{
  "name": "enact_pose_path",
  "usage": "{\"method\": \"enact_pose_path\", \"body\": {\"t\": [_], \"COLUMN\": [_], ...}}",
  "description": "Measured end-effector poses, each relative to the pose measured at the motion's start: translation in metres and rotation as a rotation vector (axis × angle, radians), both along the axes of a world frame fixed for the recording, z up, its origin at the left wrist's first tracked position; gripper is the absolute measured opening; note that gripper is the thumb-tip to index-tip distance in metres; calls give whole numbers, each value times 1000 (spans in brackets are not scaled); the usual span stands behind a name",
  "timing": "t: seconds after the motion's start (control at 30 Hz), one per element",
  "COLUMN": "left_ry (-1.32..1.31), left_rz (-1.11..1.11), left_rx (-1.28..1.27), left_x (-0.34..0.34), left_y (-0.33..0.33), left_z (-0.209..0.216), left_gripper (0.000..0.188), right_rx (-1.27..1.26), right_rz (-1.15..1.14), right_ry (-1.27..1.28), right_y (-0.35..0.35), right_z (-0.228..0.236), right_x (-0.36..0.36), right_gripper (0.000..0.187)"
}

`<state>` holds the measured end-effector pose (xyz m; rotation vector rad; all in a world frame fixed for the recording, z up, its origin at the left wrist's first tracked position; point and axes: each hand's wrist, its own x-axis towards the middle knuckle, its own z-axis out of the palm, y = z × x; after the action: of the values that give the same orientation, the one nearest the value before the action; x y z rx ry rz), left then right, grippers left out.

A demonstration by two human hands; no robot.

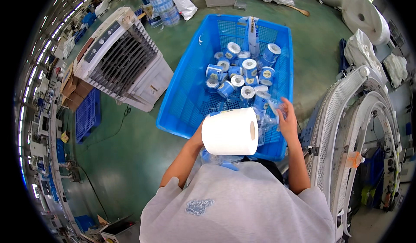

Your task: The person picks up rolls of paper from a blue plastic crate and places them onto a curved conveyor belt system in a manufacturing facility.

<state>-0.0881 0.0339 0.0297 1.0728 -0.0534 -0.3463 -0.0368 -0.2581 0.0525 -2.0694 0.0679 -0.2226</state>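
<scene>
White paper roll (229, 132) clasped in my left hand (199, 135) over the blue crate (178, 97); my right hand (287, 119) meets clear film (273, 106), pinched or loose, I can't tell.

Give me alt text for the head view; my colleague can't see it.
The left hand holds a large white cylindrical roll over the near end of a blue plastic crate; the right hand is beside crumpled clear film. Inside, small white rolls in blue-printed wrapping sit jumbled, and a white louvred air cooler stands left of the crate.
</scene>
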Motion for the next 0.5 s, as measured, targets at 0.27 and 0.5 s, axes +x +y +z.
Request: {"method": "enact_pose_path", "body": {"t": [0.27, 0.5], "left_ry": [-194, -607], "left_rz": [63, 70], "left_rx": [395, 815], "left_x": [17, 17], "left_y": [-25, -52], "left_z": [34, 55], "left_gripper": [38, 43], "right_rx": [238, 794], "right_rz": [249, 372], "right_ry": [-383, 244], "right_y": [-4, 12], "right_z": [61, 47], "right_x": [-51, -44], "right_gripper": [47, 63]}}
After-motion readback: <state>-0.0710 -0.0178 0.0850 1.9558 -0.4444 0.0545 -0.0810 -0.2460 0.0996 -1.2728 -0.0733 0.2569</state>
